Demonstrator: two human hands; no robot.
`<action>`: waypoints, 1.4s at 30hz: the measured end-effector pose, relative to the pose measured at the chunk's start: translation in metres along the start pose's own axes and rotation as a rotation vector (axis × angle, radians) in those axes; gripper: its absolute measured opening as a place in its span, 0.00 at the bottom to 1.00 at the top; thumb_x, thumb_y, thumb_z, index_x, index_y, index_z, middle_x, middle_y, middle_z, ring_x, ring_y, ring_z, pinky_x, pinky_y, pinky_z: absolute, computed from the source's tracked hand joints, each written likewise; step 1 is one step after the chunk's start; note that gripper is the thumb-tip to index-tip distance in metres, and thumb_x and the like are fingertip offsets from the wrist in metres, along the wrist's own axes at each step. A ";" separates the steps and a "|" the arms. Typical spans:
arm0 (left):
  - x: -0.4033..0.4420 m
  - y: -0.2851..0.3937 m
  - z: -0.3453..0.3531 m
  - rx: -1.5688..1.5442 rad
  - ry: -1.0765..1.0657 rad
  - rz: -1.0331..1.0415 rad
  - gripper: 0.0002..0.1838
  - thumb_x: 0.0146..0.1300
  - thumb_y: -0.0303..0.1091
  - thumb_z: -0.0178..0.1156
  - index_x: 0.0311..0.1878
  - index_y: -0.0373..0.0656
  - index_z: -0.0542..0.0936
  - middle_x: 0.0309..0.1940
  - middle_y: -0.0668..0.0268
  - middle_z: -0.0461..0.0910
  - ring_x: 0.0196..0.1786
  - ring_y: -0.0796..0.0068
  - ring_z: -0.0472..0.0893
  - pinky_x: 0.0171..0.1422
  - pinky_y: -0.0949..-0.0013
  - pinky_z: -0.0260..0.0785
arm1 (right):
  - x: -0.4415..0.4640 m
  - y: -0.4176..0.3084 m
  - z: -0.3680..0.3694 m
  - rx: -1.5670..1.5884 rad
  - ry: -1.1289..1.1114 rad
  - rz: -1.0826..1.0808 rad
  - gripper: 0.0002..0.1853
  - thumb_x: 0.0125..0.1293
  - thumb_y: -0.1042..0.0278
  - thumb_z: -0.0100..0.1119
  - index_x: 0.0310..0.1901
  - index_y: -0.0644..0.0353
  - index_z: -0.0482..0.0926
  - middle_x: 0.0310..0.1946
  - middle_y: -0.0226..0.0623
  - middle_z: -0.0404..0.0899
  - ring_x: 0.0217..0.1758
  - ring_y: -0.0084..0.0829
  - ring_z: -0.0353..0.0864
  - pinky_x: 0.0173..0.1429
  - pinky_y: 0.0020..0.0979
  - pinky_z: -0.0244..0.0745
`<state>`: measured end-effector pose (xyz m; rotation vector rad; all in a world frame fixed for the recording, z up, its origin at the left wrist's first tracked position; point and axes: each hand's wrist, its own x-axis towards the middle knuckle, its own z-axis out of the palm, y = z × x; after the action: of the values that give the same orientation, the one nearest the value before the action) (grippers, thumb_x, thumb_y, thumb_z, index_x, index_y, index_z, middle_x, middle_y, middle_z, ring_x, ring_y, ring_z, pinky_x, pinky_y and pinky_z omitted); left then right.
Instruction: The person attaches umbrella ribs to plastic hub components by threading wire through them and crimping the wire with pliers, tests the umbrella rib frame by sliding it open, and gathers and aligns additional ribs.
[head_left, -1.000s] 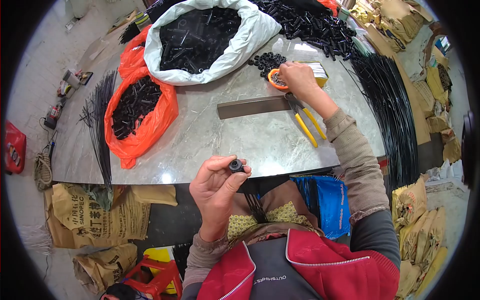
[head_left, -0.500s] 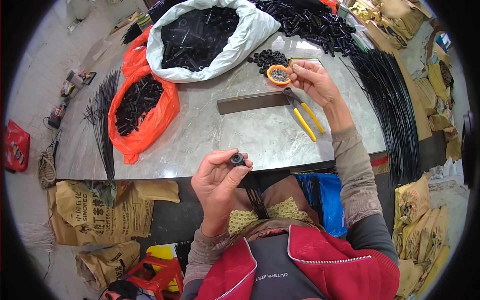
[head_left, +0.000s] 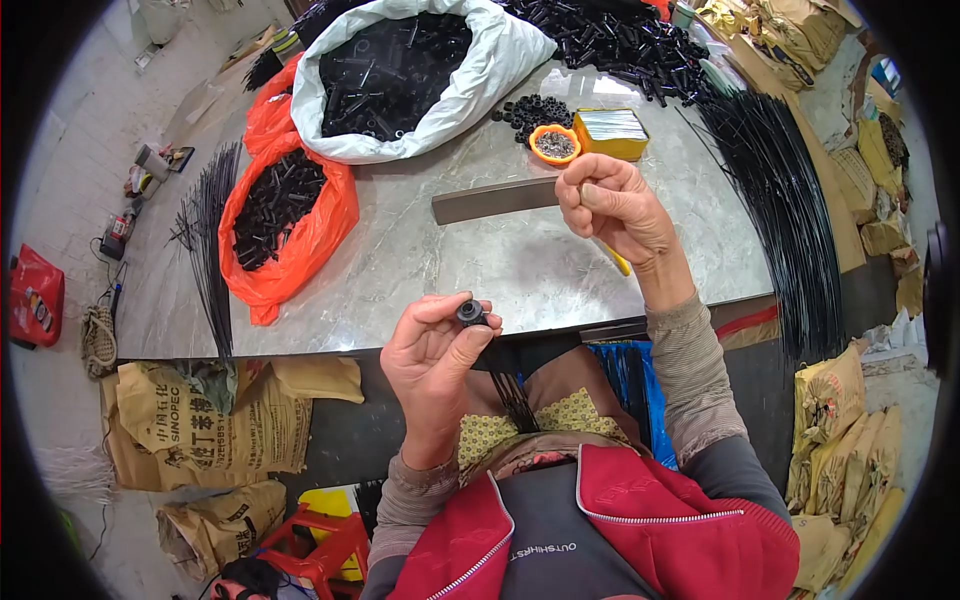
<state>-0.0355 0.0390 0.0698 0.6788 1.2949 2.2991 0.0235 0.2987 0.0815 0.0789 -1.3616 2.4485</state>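
Observation:
My left hand [head_left: 430, 350] pinches a small black plastic cap [head_left: 471, 313] between thumb and fingers, its round hole facing up. It is held just over the table's near edge. Above the table, my right hand [head_left: 618, 210] has thumb and fingers pressed together; whatever is in them is too small to make out. Behind the right hand lie pliers, with only a yellow handle [head_left: 615, 259] showing. A dark metal bar [head_left: 495, 201] rests left of that hand. Just beyond are an orange bowl [head_left: 575, 150] of tiny metal pieces and a yellow tin [head_left: 628, 150].
A white sack [head_left: 485, 95] and a red bag [head_left: 335, 235], both holding black plastic parts, stand on the grey table [head_left: 400, 260]. Loose black caps [head_left: 530, 115] lie by the bowl. Bundles of black rods [head_left: 785, 220] hang over the right side.
My right hand has moved from beside the orange bowl toward me, uncovering the yellow tin and now covering most of the pliers. My left hand holds the cap almost in place.

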 end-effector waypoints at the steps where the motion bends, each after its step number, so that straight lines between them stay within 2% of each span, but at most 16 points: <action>1: 0.000 0.000 0.000 -0.002 -0.002 -0.002 0.15 0.60 0.17 0.63 0.51 0.32 0.76 0.41 0.53 0.81 0.41 0.66 0.83 0.49 0.64 0.79 | -0.001 0.001 0.001 0.034 -0.036 -0.012 0.10 0.66 0.72 0.64 0.45 0.67 0.79 0.34 0.38 0.79 0.30 0.23 0.79 0.32 0.23 0.76; 3: 0.000 0.001 0.000 -0.006 -0.004 -0.008 0.15 0.60 0.17 0.63 0.51 0.32 0.76 0.41 0.53 0.81 0.41 0.66 0.84 0.49 0.64 0.79 | -0.002 0.004 0.002 0.102 -0.110 -0.035 0.09 0.67 0.75 0.62 0.46 0.69 0.80 0.35 0.41 0.80 0.32 0.24 0.83 0.35 0.23 0.80; 12: -0.001 0.004 0.000 -0.048 -0.035 -0.038 0.14 0.61 0.13 0.62 0.51 0.30 0.76 0.42 0.57 0.81 0.45 0.70 0.83 0.53 0.70 0.77 | -0.008 0.017 0.007 0.166 -0.121 -0.025 0.09 0.67 0.74 0.62 0.45 0.69 0.80 0.33 0.41 0.80 0.30 0.25 0.82 0.33 0.25 0.80; 15: 0.000 0.002 -0.002 -0.042 -0.044 -0.022 0.15 0.61 0.13 0.62 0.51 0.30 0.76 0.42 0.57 0.80 0.46 0.70 0.83 0.53 0.70 0.77 | -0.009 0.022 0.009 0.157 -0.090 -0.031 0.09 0.67 0.74 0.62 0.45 0.69 0.80 0.34 0.40 0.81 0.31 0.25 0.83 0.33 0.24 0.79; 18: 0.001 -0.001 -0.002 -0.010 -0.016 -0.004 0.15 0.61 0.16 0.61 0.51 0.32 0.75 0.41 0.53 0.82 0.41 0.66 0.84 0.50 0.64 0.79 | -0.012 0.025 0.016 0.106 -0.067 -0.015 0.08 0.68 0.74 0.61 0.45 0.69 0.80 0.35 0.40 0.81 0.32 0.25 0.82 0.34 0.25 0.79; 22: 0.002 0.001 -0.004 -0.004 -0.003 -0.031 0.15 0.61 0.16 0.61 0.51 0.31 0.75 0.42 0.52 0.82 0.41 0.66 0.84 0.50 0.64 0.78 | -0.018 0.030 0.036 0.038 -0.036 0.044 0.07 0.68 0.75 0.60 0.45 0.68 0.80 0.35 0.39 0.81 0.32 0.25 0.82 0.36 0.26 0.80; 25: 0.003 0.003 -0.006 -0.074 -0.026 -0.056 0.15 0.61 0.14 0.63 0.50 0.30 0.76 0.42 0.56 0.81 0.45 0.71 0.83 0.53 0.70 0.78 | -0.023 0.037 0.050 0.004 -0.060 0.102 0.07 0.68 0.74 0.60 0.44 0.68 0.80 0.34 0.38 0.81 0.33 0.24 0.82 0.36 0.26 0.79; 29: 0.004 0.001 -0.009 -0.079 -0.037 -0.043 0.15 0.61 0.14 0.64 0.51 0.30 0.77 0.42 0.57 0.82 0.45 0.71 0.84 0.53 0.71 0.78 | -0.028 0.045 0.067 -0.037 -0.049 0.101 0.08 0.68 0.74 0.61 0.44 0.69 0.80 0.34 0.37 0.80 0.33 0.24 0.81 0.37 0.25 0.79; 36: 0.004 0.002 -0.010 -0.086 -0.032 -0.026 0.15 0.61 0.14 0.64 0.51 0.30 0.77 0.43 0.57 0.82 0.46 0.72 0.83 0.54 0.71 0.78 | -0.037 0.049 0.084 -0.137 -0.056 0.019 0.07 0.66 0.80 0.61 0.44 0.71 0.79 0.37 0.37 0.81 0.38 0.22 0.81 0.44 0.23 0.79; 39: 0.004 0.001 -0.011 -0.087 -0.030 -0.015 0.15 0.61 0.14 0.64 0.51 0.30 0.76 0.43 0.57 0.82 0.47 0.72 0.83 0.54 0.70 0.78 | -0.040 0.053 0.097 -0.179 0.031 -0.071 0.06 0.65 0.83 0.61 0.43 0.69 0.79 0.38 0.38 0.80 0.39 0.24 0.82 0.45 0.24 0.79; 42: 0.004 0.000 -0.013 -0.099 -0.046 -0.010 0.15 0.61 0.14 0.63 0.52 0.30 0.76 0.43 0.57 0.82 0.47 0.72 0.83 0.55 0.70 0.78 | -0.042 0.064 0.092 -0.309 0.015 -0.236 0.06 0.64 0.84 0.62 0.42 0.68 0.79 0.40 0.39 0.80 0.40 0.25 0.82 0.46 0.25 0.79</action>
<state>-0.0461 0.0326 0.0649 0.6863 1.1530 2.3081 0.0320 0.1797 0.0701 0.1366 -1.6066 2.0219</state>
